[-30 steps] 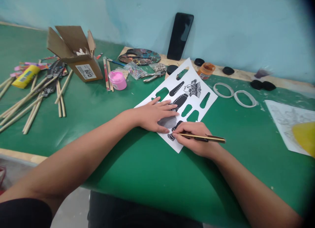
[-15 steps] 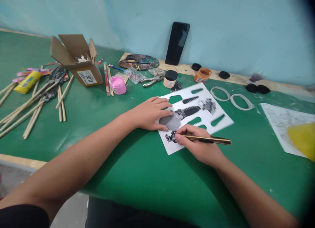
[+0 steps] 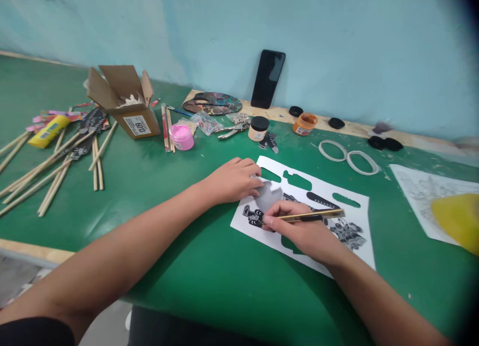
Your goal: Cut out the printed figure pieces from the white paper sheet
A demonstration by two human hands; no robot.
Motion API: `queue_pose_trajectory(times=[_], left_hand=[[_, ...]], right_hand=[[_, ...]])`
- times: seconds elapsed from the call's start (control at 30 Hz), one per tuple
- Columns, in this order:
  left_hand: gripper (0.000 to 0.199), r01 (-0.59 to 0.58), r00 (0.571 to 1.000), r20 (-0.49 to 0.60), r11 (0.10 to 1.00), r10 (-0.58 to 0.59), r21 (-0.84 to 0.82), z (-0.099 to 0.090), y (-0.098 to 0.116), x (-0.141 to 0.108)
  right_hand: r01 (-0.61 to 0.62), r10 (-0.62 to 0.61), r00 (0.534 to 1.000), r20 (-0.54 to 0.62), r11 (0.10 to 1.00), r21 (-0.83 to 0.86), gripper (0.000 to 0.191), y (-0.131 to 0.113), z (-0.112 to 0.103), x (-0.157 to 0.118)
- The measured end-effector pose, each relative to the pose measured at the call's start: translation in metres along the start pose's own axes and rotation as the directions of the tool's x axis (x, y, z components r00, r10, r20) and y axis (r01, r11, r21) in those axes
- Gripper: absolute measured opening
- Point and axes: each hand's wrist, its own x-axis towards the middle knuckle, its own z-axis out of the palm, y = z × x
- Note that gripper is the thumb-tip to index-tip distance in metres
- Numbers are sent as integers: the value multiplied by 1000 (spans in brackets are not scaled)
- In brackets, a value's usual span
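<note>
A white sheet [image 3: 357, 199] with cut-out holes and black-and-white printed shapes lies at an angle on the green table. My left hand [image 3: 234, 181] holds its left edge with bent fingers, beside a grey rounded area [image 3: 268, 197]. In my right hand [image 3: 299, 229] is a slim gold and black pen-like tool [image 3: 329, 214], gripped near its lower end. Its tip, mostly hidden by the fingers, is at a small black printed figure [image 3: 254, 217] near the sheet's lower left corner.
An open cardboard box [image 3: 140, 124], wooden sticks [image 3: 56, 171] and a yellow tube [image 3: 48, 131] are on the left. Behind the sheet are a pink jar [image 3: 181, 137], a black-lidded jar [image 3: 258, 129], pliers [image 3: 232, 130] and a leaning phone [image 3: 268, 79]. Tape rings [image 3: 362, 163] lie right.
The sheet has turned clockwise, its right part swinging towards me. My left fingers have bent from a spread pose. My right hand still holds the pen-like tool. The camera view has shifted slightly.
</note>
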Motion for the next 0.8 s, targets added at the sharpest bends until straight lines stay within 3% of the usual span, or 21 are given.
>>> queue_pose_trajectory(times=[0.07, 0.2, 0.3, 0.4, 0.57, 0.8], left_hand=[[31, -1, 1000, 24, 999, 2, -39, -3, -2, -2], [50, -59, 988, 127, 973, 89, -225, -8, -14, -8], [63, -52, 970, 211, 955, 117, -292, -10, -20, -9], [67, -34, 962, 248, 950, 115, -309, -11, -20, -9], [68, -20, 964, 244, 947, 102, -319, -10, -18, -8], [68, -8, 966, 238, 940, 95, -341, -9, -20, -9]], right_hand=[[28, -28, 999, -14, 999, -28, 15, -5, -2, -1], [182, -206, 969, -135, 968, -171, 10, -20, -17, 4], [270, -297, 950, -92, 936, -227, 7, -24, -21, 16], [274, -279, 960, 0, 943, -187, 7, -14, -12, 33], [278, -283, 959, 1, 941, -195, 8, 9, 0, 46], [338, -354, 935, -13, 903, -266, 7, 11, -1, 46]])
